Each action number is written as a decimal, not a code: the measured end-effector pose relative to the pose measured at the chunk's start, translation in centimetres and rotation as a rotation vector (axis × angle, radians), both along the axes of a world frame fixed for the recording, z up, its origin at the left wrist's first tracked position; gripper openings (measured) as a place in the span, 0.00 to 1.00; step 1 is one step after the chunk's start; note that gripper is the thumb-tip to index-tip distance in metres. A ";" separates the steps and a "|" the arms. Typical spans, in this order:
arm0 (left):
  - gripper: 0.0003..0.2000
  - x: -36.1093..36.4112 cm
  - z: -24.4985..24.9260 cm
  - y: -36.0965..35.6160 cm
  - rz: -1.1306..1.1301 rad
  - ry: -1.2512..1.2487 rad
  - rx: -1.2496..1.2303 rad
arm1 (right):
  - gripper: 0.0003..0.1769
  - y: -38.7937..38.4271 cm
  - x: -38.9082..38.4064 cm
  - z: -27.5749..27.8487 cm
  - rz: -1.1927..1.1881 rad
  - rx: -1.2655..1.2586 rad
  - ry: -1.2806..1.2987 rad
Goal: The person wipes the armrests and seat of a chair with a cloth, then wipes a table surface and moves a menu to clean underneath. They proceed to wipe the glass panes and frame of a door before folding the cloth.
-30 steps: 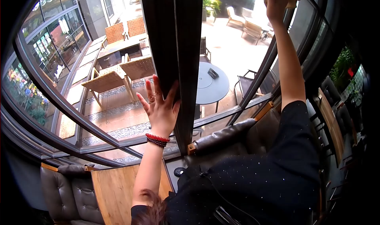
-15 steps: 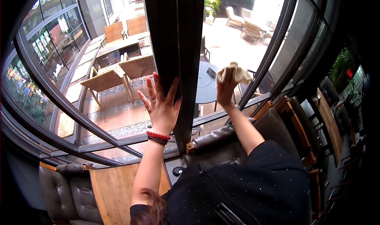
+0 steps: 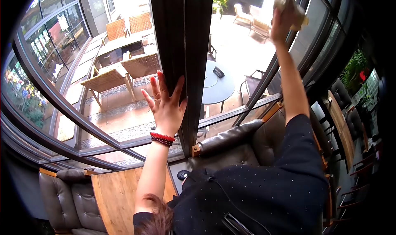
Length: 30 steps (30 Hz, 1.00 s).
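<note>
My left hand (image 3: 168, 111) is spread open against the dark window post (image 3: 175, 32) and the edge of the glass beside it. Red and dark beaded bracelets (image 3: 162, 138) circle that wrist. High at the upper right, my right hand (image 3: 281, 26) grips a crumpled beige cloth (image 3: 288, 10). The cloth is slightly blurred and lies over the right window pane (image 3: 247, 49), near its right-hand frame (image 3: 303, 12). Part of the right hand's fingers is hidden by the cloth.
Below stand a wooden table (image 3: 117, 193), a dark leather sofa (image 3: 227, 158) and a tufted leather seat (image 3: 57, 195). Through the glass show a round grey table (image 3: 218, 88) and woven chairs (image 3: 107, 82). More tables and chairs (image 3: 342, 127) line the right side.
My right hand has moved up and to the right with the cloth, from over the round table to the pane's upper right. My left hand stays on the post.
</note>
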<state>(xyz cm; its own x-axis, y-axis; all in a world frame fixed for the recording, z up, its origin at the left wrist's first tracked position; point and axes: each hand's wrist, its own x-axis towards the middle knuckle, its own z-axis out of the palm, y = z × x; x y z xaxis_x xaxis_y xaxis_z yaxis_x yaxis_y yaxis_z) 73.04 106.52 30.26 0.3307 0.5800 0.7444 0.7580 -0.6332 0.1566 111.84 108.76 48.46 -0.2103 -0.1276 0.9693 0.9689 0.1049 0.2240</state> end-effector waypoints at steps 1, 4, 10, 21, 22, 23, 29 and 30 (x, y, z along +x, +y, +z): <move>0.32 0.0 0.0 0.0 0.004 0.002 0.001 | 0.34 0.3 2.0 2.7 -0.005 0.003 -0.028; 0.32 0.0 0.0 0.1 0.011 0.008 0.006 | 0.29 1.0 6.5 7.1 -0.482 0.061 0.113; 0.31 0.1 -0.3 0.3 0.006 0.007 0.028 | 0.28 0.3 3.7 3.6 -0.208 0.035 0.205; 0.29 0.5 -0.7 0.8 0.003 0.004 0.042 | 0.35 -0.7 -5.3 -28.6 -0.018 -0.181 0.837; 0.29 0.5 -0.8 0.8 0.000 0.004 0.040 | 0.36 0.1 -4.9 -31.3 -0.042 -0.094 0.847; 0.29 0.4 -0.8 0.8 -0.002 0.006 0.038 | 0.38 0.0 -6.6 -31.5 0.131 -0.010 0.925; 0.28 0.2 -0.8 0.8 -0.002 0.017 0.043 | 0.35 1.6 -6.2 -37.9 -0.134 0.080 1.526; 0.29 0.2 -0.8 0.8 -0.009 0.012 0.033 | 0.35 1.5 -6.7 -37.2 -0.083 0.095 1.544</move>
